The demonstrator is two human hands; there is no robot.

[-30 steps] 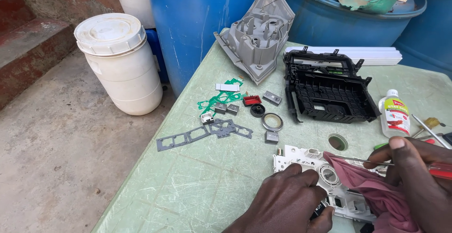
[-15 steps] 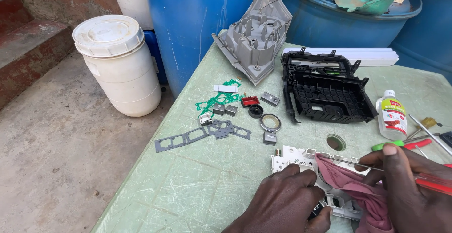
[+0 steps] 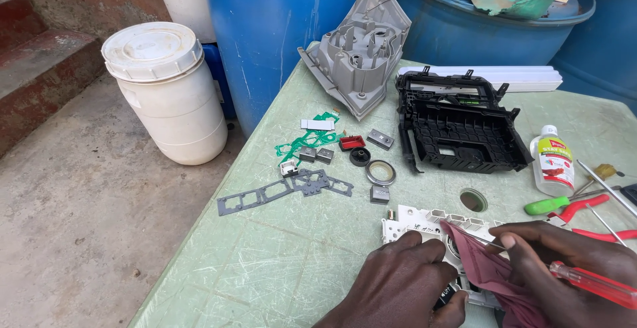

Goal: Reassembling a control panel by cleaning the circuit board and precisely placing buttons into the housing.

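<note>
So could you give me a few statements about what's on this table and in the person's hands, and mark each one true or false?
1. The left hand rests on the white plastic panel. True.
2. The right hand holds a screwdriver with a clear red handle. True.
3. The black plastic housing lies on the concrete floor. False: it sits on the green table.
4. A dull pink cloth lies over part of the panel between the hands. True.
5. The white lidded bucket stands on the table. False: it stands on the floor beside it.
6. The small white bottle is in the left hand's grip. False: it stands apart, near the housing.
</note>
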